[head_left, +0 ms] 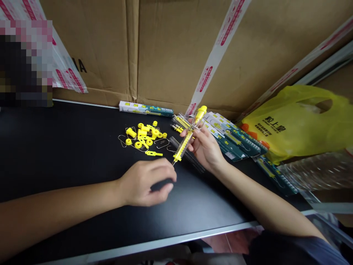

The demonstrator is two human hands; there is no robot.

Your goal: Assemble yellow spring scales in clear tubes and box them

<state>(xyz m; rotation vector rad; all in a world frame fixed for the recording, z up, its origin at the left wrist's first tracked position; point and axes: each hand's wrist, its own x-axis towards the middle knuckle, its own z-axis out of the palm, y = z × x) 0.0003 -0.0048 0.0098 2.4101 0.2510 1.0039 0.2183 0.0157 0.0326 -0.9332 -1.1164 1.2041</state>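
Note:
My right hand (207, 148) is closed around a clear tubular spring scale (183, 146) with yellow ends, held tilted above the table. A metal ring shows near its upper yellow cap (202, 109). At its lower end, a thin metal hook meets the curled fingers of my left hand (147, 182); the hook's tip is hidden there. The left thumb stands apart from the index finger. Beyond the left hand lies a loose pile of yellow plastic parts (142, 133), with rings, caps, springs and wire hooks among them. Clear tubes (187, 154) lie under and behind the right hand.
Printed spring scale boxes (231, 134) lie at the right, and another box (146, 109) lies along the back. A yellow plastic bag (298, 125) and a clear plastic bottle (320, 171) are at far right. Large cardboard boxes (171, 51) wall the back of the black table (68, 154).

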